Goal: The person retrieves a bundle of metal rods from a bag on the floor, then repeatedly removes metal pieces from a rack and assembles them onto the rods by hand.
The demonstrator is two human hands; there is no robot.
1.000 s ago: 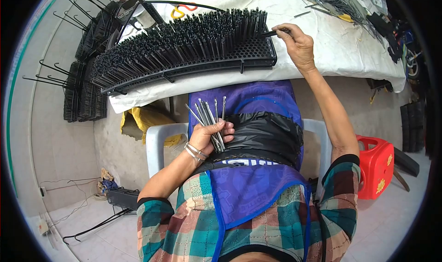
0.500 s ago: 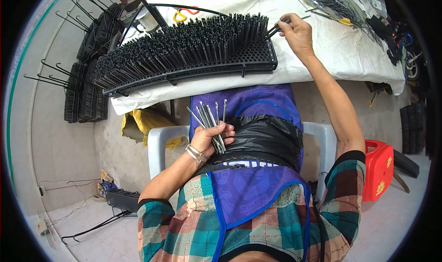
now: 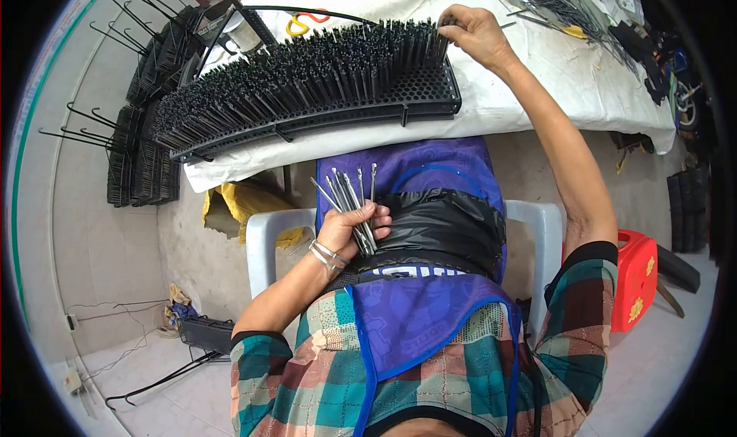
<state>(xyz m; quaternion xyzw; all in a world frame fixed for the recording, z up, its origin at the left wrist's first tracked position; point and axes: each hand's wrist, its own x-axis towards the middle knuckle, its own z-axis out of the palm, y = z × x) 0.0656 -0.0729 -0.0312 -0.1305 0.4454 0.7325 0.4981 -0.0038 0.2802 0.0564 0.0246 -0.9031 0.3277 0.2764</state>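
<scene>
My left hand (image 3: 355, 230) is closed around a bundle of thin, shiny grey rods (image 3: 349, 191) with flattened tips, held upright over my lap. On the table, a long black perforated rack (image 3: 418, 98) holds dense rows of standing dark rods (image 3: 307, 72). At its right end, my right hand (image 3: 477, 36) pinches dark rods (image 3: 443, 47) that stand nearly vertical. Their lower ends meet the rack, but whether they sit in its holes I cannot tell. Bare holes show along the rack's front right part.
Scissors with yellow and red handles (image 3: 298, 26) lie behind the rack. A pile of dark strands (image 3: 549, 7) is at the back right. Black hooked racks (image 3: 142, 157) hang on the left. A red plastic stool (image 3: 636, 280) stands right of my chair (image 3: 259, 245).
My right hand has moved left toward the rack's end, and the rods in it have gone from slanted to nearly upright. My left hand stays in place with its bundle.
</scene>
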